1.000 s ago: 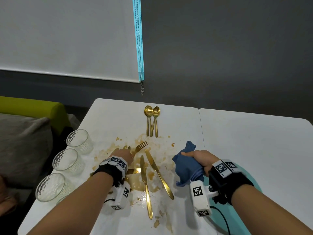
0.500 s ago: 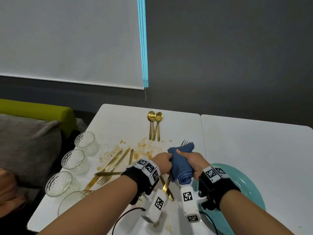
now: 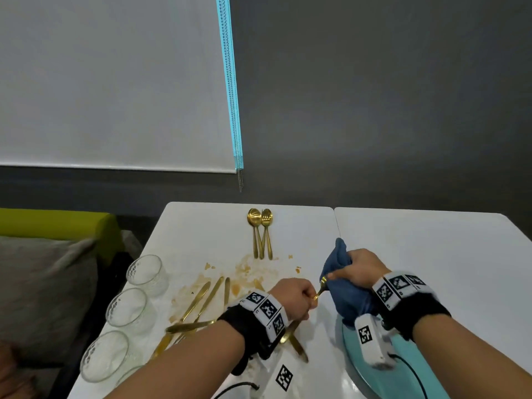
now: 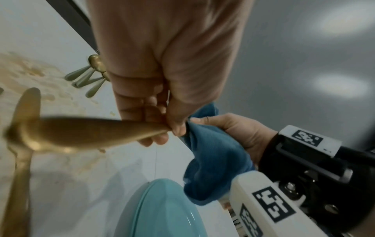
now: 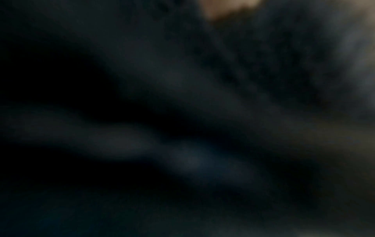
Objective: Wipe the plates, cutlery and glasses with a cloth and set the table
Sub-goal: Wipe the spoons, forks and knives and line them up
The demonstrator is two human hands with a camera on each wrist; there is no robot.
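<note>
Above the stained white table (image 3: 302,231), the left hand (image 3: 293,300) pinched a gold fork (image 4: 85,133) by its handle while the right hand (image 3: 358,269) gripped a blue cloth (image 3: 342,286) bunched around its far end, over a turquoise plate (image 4: 162,211). No readable writing showed.

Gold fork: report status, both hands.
Left hand grips gold fork by the handle. Right hand holds blue cloth bunched around the fork's head, above teal plate. Nothing in the way.

Even indoor light, head view sharp, right wrist view dark, blurred
</note>
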